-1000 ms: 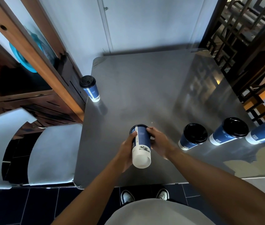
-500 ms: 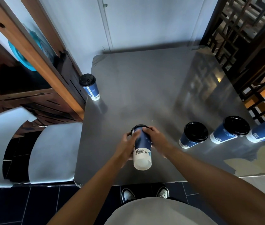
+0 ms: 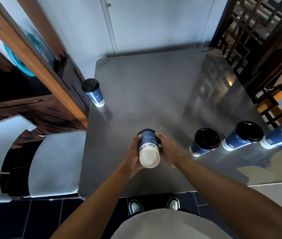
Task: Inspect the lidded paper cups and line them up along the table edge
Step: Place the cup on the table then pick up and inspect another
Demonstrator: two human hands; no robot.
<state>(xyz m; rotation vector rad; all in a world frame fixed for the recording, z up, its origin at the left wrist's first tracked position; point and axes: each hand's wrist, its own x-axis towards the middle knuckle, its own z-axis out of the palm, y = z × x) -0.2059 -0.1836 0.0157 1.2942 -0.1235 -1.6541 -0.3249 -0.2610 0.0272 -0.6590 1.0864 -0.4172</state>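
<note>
Cup (image 3: 148, 147) held tipped, base toward camera, above table's (image 3: 154, 87) near edge; left hand (image 3: 134, 156) & right hand (image 3: 168, 150) fingers wrapped round it. Three cups (image 3: 240, 137) along right edge, one cup (image 3: 93, 92) at left edge.

We see a grey metal desk (image 3: 154, 87) standing against a pale blue wall (image 3: 154, 19), its top glossy and mirroring a dark lattice screen (image 3: 257, 26) to the right. On its near right corner the coating is worn to a pale patch (image 3: 264, 171). To the left a wooden shelf (image 3: 38, 66) leans across, with a turquoise plate (image 3: 18, 61) behind its beam. Two white chairs (image 3: 54, 163) sit on a dark tiled floor (image 3: 24, 219).
</note>
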